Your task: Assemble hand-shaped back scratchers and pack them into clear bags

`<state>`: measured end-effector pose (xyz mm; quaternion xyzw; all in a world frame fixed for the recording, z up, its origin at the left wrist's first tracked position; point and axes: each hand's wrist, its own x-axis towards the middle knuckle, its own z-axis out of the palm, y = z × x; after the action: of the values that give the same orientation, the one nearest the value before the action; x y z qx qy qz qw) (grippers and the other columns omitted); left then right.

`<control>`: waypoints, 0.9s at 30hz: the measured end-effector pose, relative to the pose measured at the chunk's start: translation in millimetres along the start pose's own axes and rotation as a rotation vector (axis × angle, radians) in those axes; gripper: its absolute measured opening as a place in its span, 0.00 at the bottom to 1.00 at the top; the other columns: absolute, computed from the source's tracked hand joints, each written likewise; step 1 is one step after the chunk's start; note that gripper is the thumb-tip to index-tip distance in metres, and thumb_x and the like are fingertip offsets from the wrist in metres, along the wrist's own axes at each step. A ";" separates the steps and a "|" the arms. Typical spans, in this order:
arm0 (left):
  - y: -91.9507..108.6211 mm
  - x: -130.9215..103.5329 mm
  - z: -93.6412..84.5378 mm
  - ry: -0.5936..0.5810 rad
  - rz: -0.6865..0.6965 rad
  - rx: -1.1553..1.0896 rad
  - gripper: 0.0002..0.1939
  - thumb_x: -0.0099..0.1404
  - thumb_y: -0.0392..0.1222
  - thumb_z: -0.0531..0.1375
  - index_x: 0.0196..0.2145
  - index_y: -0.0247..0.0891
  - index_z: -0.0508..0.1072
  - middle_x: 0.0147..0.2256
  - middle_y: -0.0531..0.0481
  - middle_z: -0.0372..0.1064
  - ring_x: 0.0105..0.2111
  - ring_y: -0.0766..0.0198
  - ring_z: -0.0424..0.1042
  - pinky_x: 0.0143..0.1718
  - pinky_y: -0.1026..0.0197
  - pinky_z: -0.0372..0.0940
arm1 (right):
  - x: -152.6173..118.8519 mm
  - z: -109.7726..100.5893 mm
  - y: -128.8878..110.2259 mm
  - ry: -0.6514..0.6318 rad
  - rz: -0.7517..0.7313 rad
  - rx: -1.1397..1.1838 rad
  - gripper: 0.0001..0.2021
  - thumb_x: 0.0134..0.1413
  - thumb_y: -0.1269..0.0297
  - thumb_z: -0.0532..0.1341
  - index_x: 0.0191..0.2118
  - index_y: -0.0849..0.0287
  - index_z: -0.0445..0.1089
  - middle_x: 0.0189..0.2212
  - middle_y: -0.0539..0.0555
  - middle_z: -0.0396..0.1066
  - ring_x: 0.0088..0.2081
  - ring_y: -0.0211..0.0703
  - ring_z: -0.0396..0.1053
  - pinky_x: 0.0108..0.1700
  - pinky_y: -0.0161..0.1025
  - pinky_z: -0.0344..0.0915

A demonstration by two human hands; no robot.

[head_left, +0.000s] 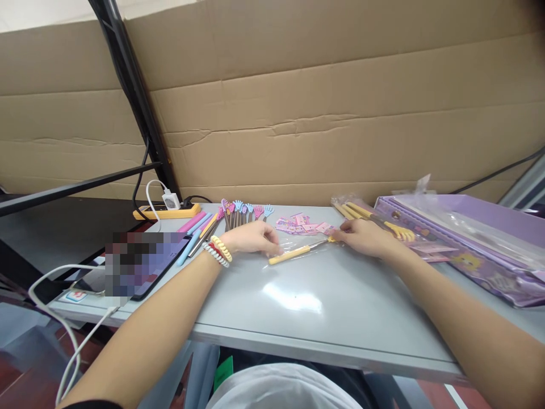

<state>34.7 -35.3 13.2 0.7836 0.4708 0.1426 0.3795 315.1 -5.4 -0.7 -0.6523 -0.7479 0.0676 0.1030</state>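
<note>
A yellow-handled back scratcher [290,255] with a metal shaft lies slantwise on the table in a clear plastic bag [293,243]. My left hand [254,237] pinches the bag's left end, close to the handle. At the other end, the fingers of my right hand [361,236] are closed on the scratcher's yellow head, partly covering it. Small pink printed cards [301,224] lie in a loose pile just behind the bag. More bagged yellow back scratchers [361,211] rest beyond my right hand.
Several scratchers with pink, blue and purple hand-shaped heads [244,211] lie at the back, beside coloured handles [193,233]. A tablet [164,267] and a yellow power strip [170,212] are on the left. A purple box [468,227] stands at right; cardboard [319,113] forms the back.
</note>
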 end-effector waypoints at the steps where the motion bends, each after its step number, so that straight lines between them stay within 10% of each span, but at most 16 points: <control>1: -1.6 -0.3 -2.4 -0.036 -0.012 0.055 0.17 0.47 0.49 0.66 0.31 0.36 0.73 0.25 0.53 0.69 0.27 0.67 0.67 0.29 0.64 0.58 | -0.2 0.0 -0.1 0.004 -0.003 -0.001 0.23 0.53 0.45 0.50 0.34 0.58 0.73 0.36 0.61 0.75 0.38 0.54 0.71 0.35 0.43 0.62; 13: 0.4 -9.7 -11.2 -0.349 0.011 0.172 0.19 0.44 0.36 0.65 0.37 0.36 0.71 0.28 0.54 0.69 0.30 0.65 0.68 0.30 0.64 0.61 | 4.5 2.8 5.9 -0.036 -0.009 0.042 0.25 0.52 0.43 0.50 0.36 0.59 0.73 0.37 0.60 0.74 0.38 0.52 0.70 0.36 0.41 0.62; 27: 8.7 -18.9 -15.5 -0.373 0.062 0.233 0.24 0.44 0.25 0.54 0.41 0.39 0.69 0.40 0.51 0.68 0.37 0.65 0.67 0.34 0.65 0.63 | 4.7 5.1 7.1 0.067 -0.070 0.004 0.22 0.52 0.48 0.53 0.40 0.60 0.73 0.42 0.60 0.73 0.43 0.52 0.69 0.41 0.42 0.63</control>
<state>21.5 -46.5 32.5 0.8491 0.3815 -0.0484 0.3622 320.1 0.4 -7.0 -0.6274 -0.7663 0.0434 0.1314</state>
